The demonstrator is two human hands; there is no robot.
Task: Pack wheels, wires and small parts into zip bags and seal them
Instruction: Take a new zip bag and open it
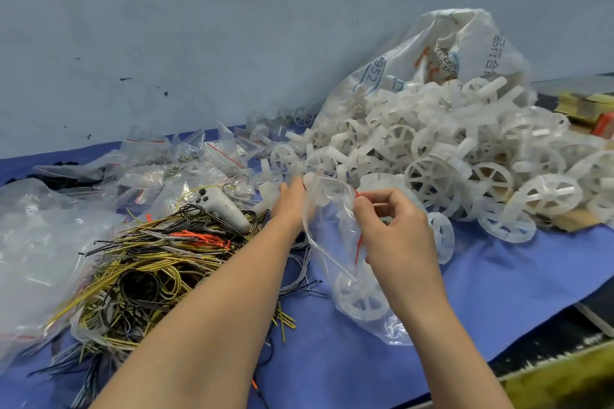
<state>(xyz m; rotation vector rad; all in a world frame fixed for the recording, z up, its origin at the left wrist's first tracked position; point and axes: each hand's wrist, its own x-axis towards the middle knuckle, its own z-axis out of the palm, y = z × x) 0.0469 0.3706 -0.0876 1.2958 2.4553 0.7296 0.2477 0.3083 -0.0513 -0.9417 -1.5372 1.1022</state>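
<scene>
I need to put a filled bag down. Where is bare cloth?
Bare blue cloth lies right of the zip bag, below the wheel pile, to the near edge. A smaller patch sits under the forearms. Crowded: wire heap and small bags left.

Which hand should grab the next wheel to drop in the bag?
Probably the left hand. It is at the bag's mouth, right by loose wheels at the pile's edge. The right hand is busy pinching the zip bag open by its red strip, and one wheel already sits inside.
</scene>
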